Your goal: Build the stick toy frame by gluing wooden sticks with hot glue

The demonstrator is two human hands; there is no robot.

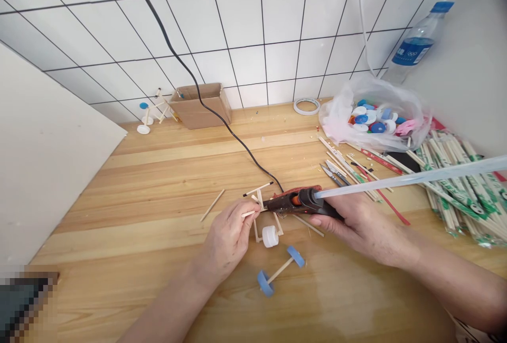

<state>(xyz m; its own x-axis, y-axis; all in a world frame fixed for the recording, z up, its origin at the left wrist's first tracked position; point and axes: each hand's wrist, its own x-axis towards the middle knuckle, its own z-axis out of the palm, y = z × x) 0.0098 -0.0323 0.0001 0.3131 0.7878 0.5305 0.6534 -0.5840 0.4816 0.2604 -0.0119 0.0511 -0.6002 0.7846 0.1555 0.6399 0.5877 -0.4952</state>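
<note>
My right hand (358, 224) is wrapped round a black hot glue gun (295, 200), a long clear glue stick (412, 178) jutting from its back end. The gun's nozzle points left and meets, or nearly meets, a small frame of wooden sticks (259, 199). Between the fingertips of my left hand (229, 229) is a short wooden stick (248, 214), pinched close to the nozzle. A white bottle cap (270, 236) sits at the near end of the frame. Nearer me lies a stick axle (282, 270) with a blue cap on each end.
A cardboard box (202, 105) and a small stick-and-cap model (148, 116) stand by the tiled wall. To the right are a bag of bottle caps (372, 116), thread snips (335, 173), wrapped chopsticks (463, 184) and a water bottle (415, 42). A black cord (178, 58) crosses the table.
</note>
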